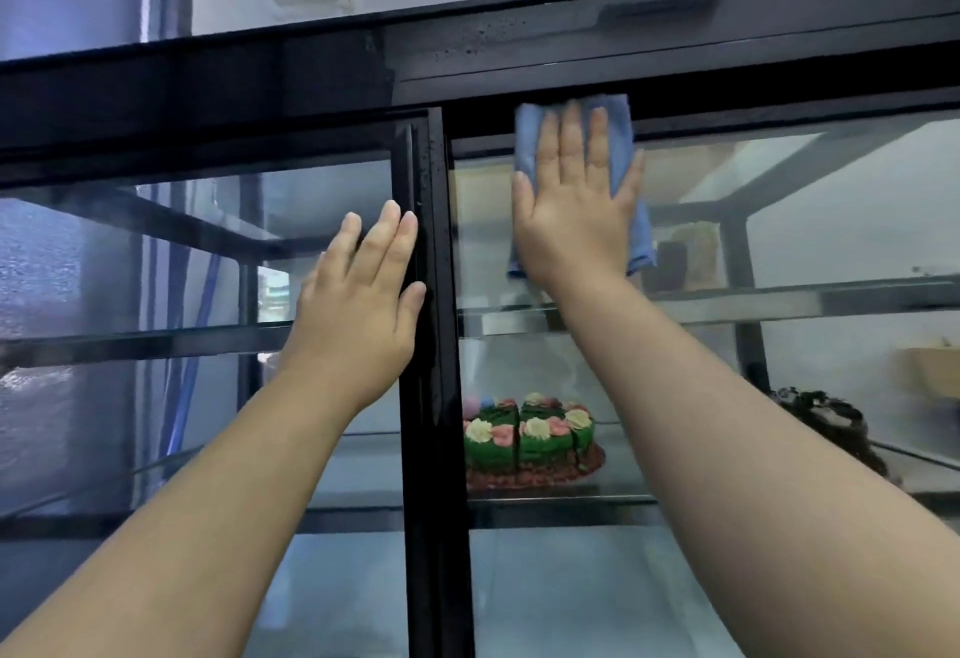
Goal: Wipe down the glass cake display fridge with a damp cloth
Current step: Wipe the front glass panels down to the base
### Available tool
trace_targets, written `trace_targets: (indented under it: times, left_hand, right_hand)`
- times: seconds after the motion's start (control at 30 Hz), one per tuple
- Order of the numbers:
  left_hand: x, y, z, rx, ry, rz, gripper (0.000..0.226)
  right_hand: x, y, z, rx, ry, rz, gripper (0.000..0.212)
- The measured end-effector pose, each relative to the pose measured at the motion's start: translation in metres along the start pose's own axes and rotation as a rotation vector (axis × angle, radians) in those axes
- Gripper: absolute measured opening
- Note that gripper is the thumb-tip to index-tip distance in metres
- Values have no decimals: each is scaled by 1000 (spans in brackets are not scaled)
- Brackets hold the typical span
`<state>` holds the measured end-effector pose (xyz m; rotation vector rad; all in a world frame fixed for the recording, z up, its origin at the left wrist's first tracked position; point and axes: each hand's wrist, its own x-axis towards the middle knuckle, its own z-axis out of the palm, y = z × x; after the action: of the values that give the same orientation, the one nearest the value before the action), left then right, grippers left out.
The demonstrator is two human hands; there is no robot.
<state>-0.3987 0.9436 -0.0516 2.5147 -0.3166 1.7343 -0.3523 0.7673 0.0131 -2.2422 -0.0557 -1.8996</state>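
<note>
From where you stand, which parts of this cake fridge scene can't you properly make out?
All in the head view, the only one:
The blue cloth: its middle is covered by the right hand, which presses it flat on the glass.
The dark cake: partly behind the right forearm.
The upper shelf items: too blurred through hazy glass to identify.
The fridge: its bottom and sides are cut off by the picture edges.

No legible text or labels.

R hand [574,200] flat on cloth [621,137], L hand [363,288] on glass [208,252]
</note>
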Motion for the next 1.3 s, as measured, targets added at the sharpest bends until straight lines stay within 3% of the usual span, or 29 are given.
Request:
trace_targets:
  times: [0.1, 0.2, 0.33, 0.47, 0.57, 0.7, 0.77, 0.83, 0.93, 1.0, 1.1, 1.17, 1.3]
  left_hand:
    - [-7, 0, 4, -127, 29, 25, 55]
    - [-50, 3, 23, -210, 94, 4, 55]
    - [-143, 13, 57, -154, 3, -13, 53]
    - [-177, 20, 67, -150, -52, -37, 53]
    - [-192, 29, 62, -172, -57, -60, 52]
    - [-241, 51, 67, -271, -167, -38, 51]
    - [-262, 60, 75, -247, -194, -18, 47]
    - [-269, 67, 84, -150, -221, -5, 42]
    - [-269, 75, 96, 28, -252, 5, 42]
    - [-270, 79, 102, 107, -219, -2, 37]
    - [-274, 86, 106, 139, -86, 56, 12]
    - [-284, 87, 107, 117, 1, 142, 20]
    - [-317, 80, 106, -90, -127, 205, 30]
  right_hand:
    - [-55, -11, 16, -10, -45, -300, 57]
    - [-160, 8, 29, 1, -85, -437, 57]
    - [-285, 52, 32, -120, -291, -710, 62]
    - [-326, 93, 25, -117, -539, -1056, 62]
    - [-329, 102, 18, -16, -645, -1157, 63]
    - [-331, 99, 10, 180, -801, -1079, 58]
    - [-324, 95, 3, 468, -948, -878, 52]
    - [-323, 99, -3, 655, -935, -656, 55]
    - [-348, 116, -4, 455, -471, -487, 46]
    - [-368, 125, -8, 262, -284, -316, 39]
    - [-376, 123, -11, 234, -303, -110, 31]
    - [-377, 117, -10, 272, -351, -119, 19]
    - [-400, 102, -16, 186, -456, -188, 17]
